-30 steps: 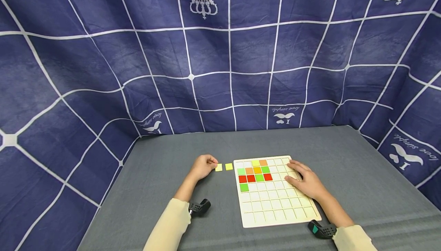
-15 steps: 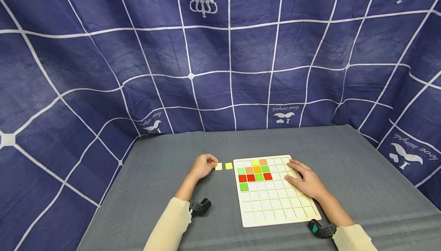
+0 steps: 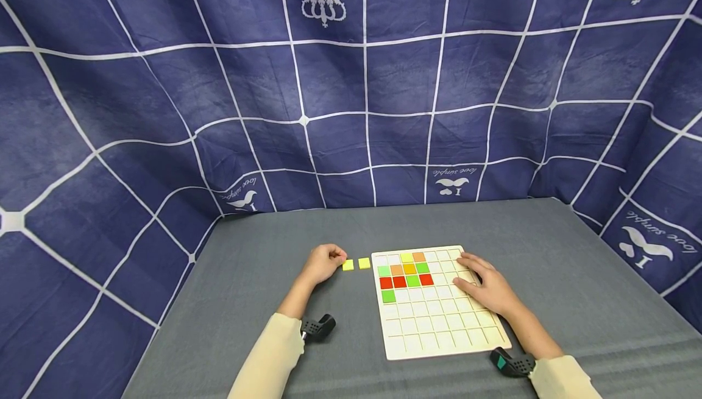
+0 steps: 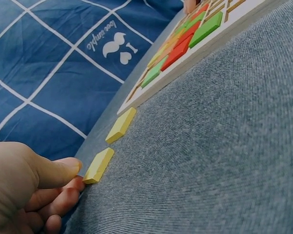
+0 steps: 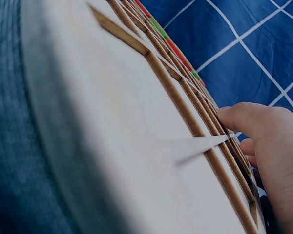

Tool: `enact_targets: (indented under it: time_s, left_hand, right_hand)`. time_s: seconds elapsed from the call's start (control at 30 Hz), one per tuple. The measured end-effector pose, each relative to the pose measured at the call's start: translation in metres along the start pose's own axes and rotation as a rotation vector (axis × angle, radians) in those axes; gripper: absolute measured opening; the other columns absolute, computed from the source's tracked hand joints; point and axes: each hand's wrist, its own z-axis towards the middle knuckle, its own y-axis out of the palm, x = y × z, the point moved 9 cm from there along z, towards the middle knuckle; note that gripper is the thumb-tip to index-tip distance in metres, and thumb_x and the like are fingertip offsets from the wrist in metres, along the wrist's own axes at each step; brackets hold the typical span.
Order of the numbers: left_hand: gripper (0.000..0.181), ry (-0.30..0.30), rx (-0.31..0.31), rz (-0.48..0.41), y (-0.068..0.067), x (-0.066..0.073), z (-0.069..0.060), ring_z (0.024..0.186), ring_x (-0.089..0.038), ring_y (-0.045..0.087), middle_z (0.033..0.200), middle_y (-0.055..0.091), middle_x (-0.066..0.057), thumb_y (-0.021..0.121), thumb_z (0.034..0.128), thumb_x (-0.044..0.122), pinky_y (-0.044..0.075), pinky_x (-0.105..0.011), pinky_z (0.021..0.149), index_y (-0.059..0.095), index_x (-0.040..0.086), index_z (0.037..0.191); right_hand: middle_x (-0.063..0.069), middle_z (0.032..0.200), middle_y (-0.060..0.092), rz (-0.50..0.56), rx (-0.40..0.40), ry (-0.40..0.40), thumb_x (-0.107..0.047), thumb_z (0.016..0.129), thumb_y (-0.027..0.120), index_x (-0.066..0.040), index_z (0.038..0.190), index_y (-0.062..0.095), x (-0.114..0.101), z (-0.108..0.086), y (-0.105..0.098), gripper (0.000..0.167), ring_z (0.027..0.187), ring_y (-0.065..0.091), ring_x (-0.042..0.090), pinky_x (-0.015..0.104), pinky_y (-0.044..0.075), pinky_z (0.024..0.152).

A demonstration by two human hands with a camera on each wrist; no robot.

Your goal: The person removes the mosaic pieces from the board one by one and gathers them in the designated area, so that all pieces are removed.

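My left hand [image 3: 323, 263] has thumb and index finger pinched at the near edge of a square yellow tile [image 4: 98, 166], which lies on the grey cloth. Just beyond it is a second yellow tile [image 4: 121, 125], lying apart from the hand. To the right is a pale wooden grid board [image 3: 446, 326]. Red tiles [image 3: 386, 282], green tiles [image 3: 388, 296], orange tiles [image 3: 409, 268] and a yellow one fill part of its upper left. On the board's right side rests my right hand [image 3: 487, 288], fingers spread, with its thumb over the grid.
A grey cloth [image 3: 274, 234] covers the table around the board. Behind and to the sides hangs a dark blue curtain [image 3: 406, 82] with white lines. Each wrist carries a black camera band [image 3: 318, 328].
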Motion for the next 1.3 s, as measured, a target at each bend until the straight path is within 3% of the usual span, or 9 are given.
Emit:
enact_targets:
  time_s: [0.47,1.3]
  left_hand:
    - [0.005,-0.01,0.0,-0.028,0.004,0.01,0.007,0.067,-0.01,0.054,0.077,0.064,-0.001,0.067,0.0913,0.007,0.046,-0.028,0.064,0.071,0.005,0.09]
    - [0.005,0.047,-0.065,-0.128,0.048,0.054,0.021,0.066,-0.009,0.054,0.079,0.065,-0.002,0.069,0.0906,0.007,0.045,-0.024,0.059,0.071,0.003,0.09]
  right_hand:
    - [0.021,0.143,0.045,0.009,-0.007,-0.003,-0.034,0.091,0.069,0.001,0.133,0.056,-0.001,0.0,0.0,0.056,0.131,0.038,0.045,0.063,0.031,0.1]
    - [0.022,0.143,0.045,-0.007,-0.003,0.0,-0.034,0.09,0.069,0.001,0.133,0.056,-0.001,0.0,0.0,0.057,0.131,0.039,0.046,0.063,0.032,0.099]
